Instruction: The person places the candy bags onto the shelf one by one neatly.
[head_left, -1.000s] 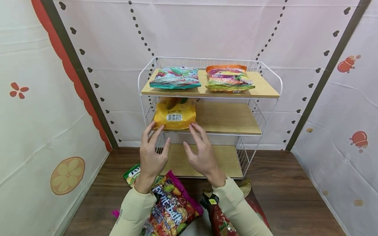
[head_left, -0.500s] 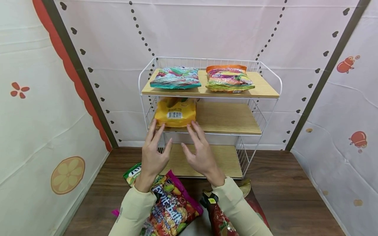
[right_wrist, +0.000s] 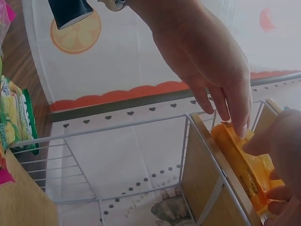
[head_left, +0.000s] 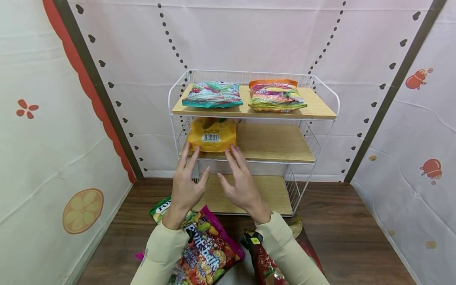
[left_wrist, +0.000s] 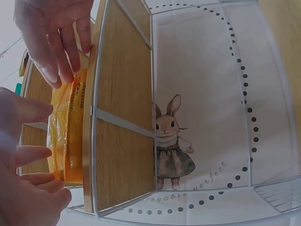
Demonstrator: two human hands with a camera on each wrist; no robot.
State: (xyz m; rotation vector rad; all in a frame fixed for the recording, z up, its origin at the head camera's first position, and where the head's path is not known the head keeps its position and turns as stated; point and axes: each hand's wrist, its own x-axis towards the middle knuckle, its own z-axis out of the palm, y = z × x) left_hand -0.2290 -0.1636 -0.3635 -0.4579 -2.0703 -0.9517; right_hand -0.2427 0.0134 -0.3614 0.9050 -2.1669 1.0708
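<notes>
Presently, yellow bag: left on middle shelf, borne from beneath, hence apparently needing no grip.
Left hand, right hand: loosely extended fingers, gripping nothing, by bag's near corners; contact unclear.

Wears long, pale cream sleeves, plain and matte, softly creased near the cuffs. Bears a small black device beside the right cuff, with a bright yellow label. Has a dark, flat-ended casing near the left wrist, and faint grey marking on the left sleeve's outer edge.
</notes>
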